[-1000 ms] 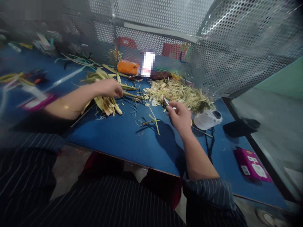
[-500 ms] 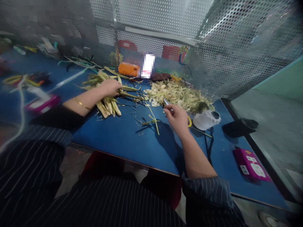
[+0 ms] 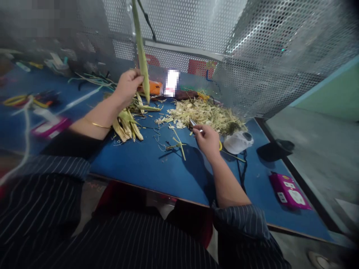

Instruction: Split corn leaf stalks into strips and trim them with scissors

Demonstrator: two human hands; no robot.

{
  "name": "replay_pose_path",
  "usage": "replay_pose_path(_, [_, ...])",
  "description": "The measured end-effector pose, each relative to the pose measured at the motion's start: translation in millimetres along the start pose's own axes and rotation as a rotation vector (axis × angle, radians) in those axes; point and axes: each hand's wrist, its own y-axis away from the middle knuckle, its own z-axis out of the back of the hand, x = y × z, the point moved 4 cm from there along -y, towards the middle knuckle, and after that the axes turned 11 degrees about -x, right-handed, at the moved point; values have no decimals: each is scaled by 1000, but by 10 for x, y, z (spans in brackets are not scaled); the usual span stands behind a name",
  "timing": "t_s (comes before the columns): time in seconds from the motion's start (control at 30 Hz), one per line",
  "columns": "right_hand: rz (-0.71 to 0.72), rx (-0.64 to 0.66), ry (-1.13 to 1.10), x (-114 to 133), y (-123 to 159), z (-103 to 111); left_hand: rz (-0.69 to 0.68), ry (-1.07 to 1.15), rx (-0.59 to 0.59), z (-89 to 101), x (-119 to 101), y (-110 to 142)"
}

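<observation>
My left hand [image 3: 129, 85] pinches a long, pale green dried leaf strip [image 3: 143, 61] near its lower end, and the strip stands nearly upright above the table. Below that hand lies a bundle of yellowish dried leaves [image 3: 126, 129]. My right hand [image 3: 206, 140] is closed around scissors [image 3: 193, 122], whose metal tips point up and left; a bit of yellow handle shows behind the palm. Beyond the scissors spreads a heap of cut pale scraps [image 3: 209, 114]. A small knot of thin strips [image 3: 179, 145] rests on the blue table [image 3: 140, 164] between my hands.
A white plastic-wrapped roll [image 3: 237, 142], a black cup-like object [image 3: 275, 150] and a magenta pack [image 3: 290, 191] stand at the right. An orange packet [image 3: 155, 87] lies at the back before a perforated metal screen [image 3: 185, 26]. Another magenta pack [image 3: 52, 127] sits at left.
My left hand has lifted a long leaf strip from the bundle, raising it up beside the screen. My right hand keeps the scissors in nearly the same place.
</observation>
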Motion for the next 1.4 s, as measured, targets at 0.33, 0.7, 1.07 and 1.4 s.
replay_pose_path(0.33, [-488, 395, -765, 626, -107, -449, 414, 783, 202, -879, 104, 877])
replay_pose_path(0.7, [-203, 20, -428, 655, -1, -483, 225, 531, 1, -910, 267, 1036])
replay_pose_path(1.07, [-515, 196, -803, 529, -8, -487, 321, 649, 55, -946, 318, 1020])
replay_pose_path(1.4, [-185, 1, -440, 594, 1, -390, 298, 652, 158, -1034, 366, 1081])
